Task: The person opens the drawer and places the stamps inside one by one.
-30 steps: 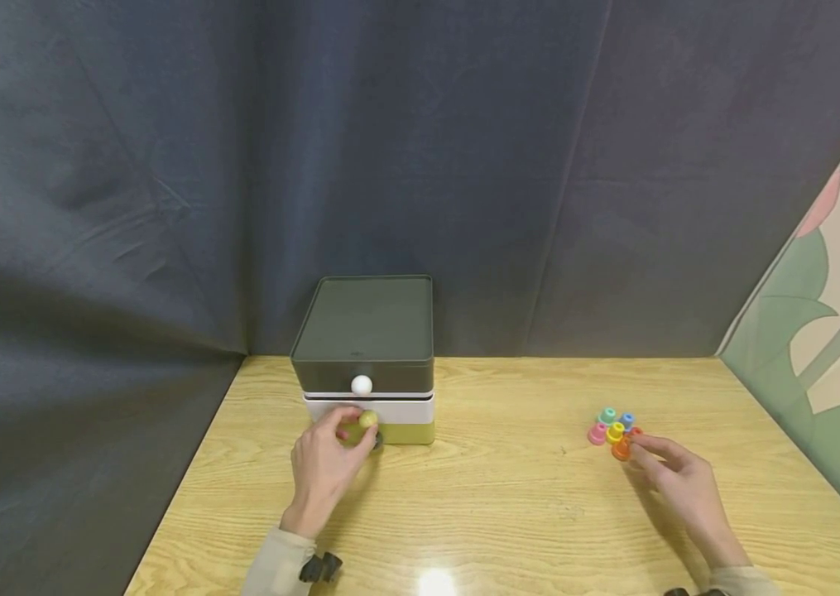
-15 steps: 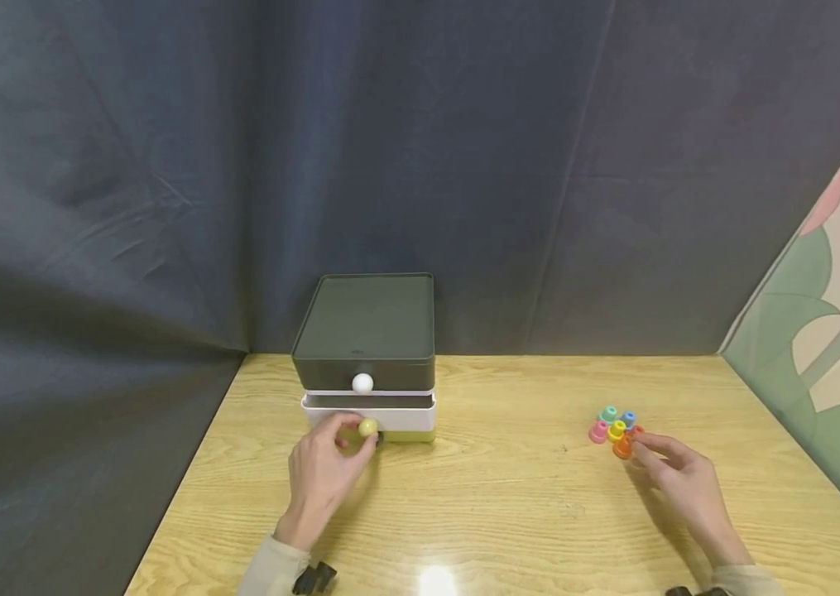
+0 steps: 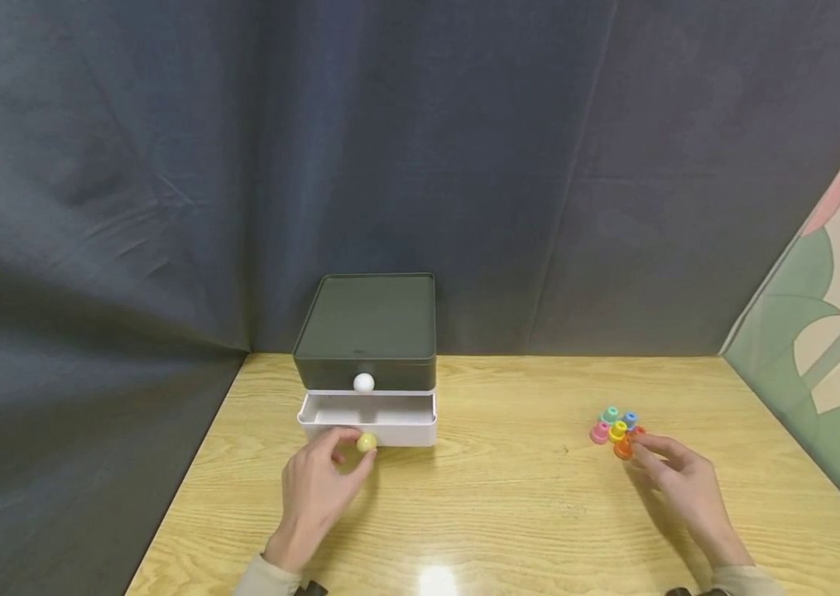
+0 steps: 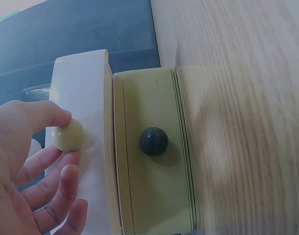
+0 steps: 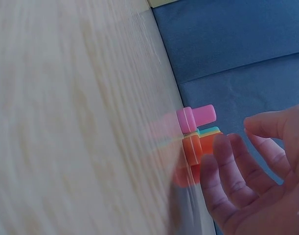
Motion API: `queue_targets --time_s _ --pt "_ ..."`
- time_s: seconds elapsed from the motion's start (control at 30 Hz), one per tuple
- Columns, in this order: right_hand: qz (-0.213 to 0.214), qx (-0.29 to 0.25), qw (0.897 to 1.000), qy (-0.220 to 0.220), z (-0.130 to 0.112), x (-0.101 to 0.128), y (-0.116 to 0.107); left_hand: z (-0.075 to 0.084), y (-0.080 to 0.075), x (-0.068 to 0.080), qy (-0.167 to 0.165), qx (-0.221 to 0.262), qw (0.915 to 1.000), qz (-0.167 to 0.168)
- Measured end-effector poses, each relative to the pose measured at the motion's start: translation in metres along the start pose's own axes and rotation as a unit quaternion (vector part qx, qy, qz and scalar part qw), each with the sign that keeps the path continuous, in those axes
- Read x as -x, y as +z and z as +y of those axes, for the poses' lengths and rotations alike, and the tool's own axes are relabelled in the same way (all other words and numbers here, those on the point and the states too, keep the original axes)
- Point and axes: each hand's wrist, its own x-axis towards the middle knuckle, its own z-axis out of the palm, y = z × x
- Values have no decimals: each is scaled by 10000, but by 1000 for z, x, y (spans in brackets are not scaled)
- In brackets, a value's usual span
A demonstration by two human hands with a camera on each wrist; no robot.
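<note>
A small three-drawer box (image 3: 367,323) stands at the table's back, with a dark top drawer carrying a white knob (image 3: 363,382). Its white middle drawer (image 3: 405,432) is pulled out and looks bare inside. My left hand (image 3: 351,447) pinches that drawer's yellow knob (image 3: 366,443) (image 4: 67,135) between thumb and fingers. Below it, the left wrist view shows the olive bottom drawer (image 4: 149,196) with a dark knob (image 4: 153,141), pushed in. My right hand (image 3: 643,451) lies on the table, fingers loosely extended, its fingertips (image 5: 222,144) at an orange peg (image 3: 622,449) (image 5: 192,149).
The orange peg belongs to a tight cluster of small coloured pegs, among them pink (image 3: 598,433), yellow (image 3: 617,430) and teal (image 3: 610,414). The wooden table (image 3: 509,513) is backed by a dark curtain (image 3: 420,165). A floral panel (image 3: 837,331) stands at the right edge.
My left hand has drawn back with the yellow knob, and the white drawer has slid out over the olive one. The right hand and the pegs have stayed put.
</note>
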Motion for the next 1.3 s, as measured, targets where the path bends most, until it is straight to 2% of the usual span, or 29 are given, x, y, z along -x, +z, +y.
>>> queue_targets --time_s 0.2,0.53,1.07,1.3 --pt "-5 -79 10000 26 0 -1 2 1 -2 6 46 -81 9999 86" --pt "65 91 9999 -15 -2 1 4 1 -4 15 103 -96 9998 157" --pt "42 338 9993 148 1 -3 0 5 -10 26 233 -172 9989 356" --pt "84 9 9999 122 1 -2 -1 4 -11 30 296 -210 9982 472"
